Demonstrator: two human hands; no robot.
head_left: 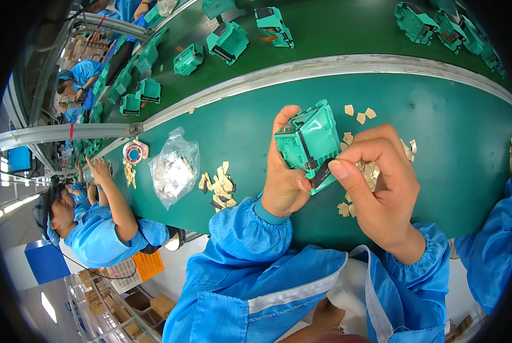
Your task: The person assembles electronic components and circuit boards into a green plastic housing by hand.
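A green plastic housing [311, 137] with a black strip across it is held above the bench by my left hand [283, 188], fingers wrapped round its left side and thumb near the lower edge. At its lower right corner, my right hand [382, 177] pinches the end of a black strip [322, 174] between thumb and forefinger. The strip lies against the housing's lower part; its far end is by my left thumb. Small cream paper pieces [368, 174] lie on the bench behind my right hand, which partly hides them.
More cream pieces [222, 186] and a clear plastic bag [176, 168] lie to the left, near a tape roll [134, 152]. Beyond a metal rail [347, 62], a dark green belt [336, 34] carries several green housings [227, 42]. A co-worker in blue [104, 234] sits at left.
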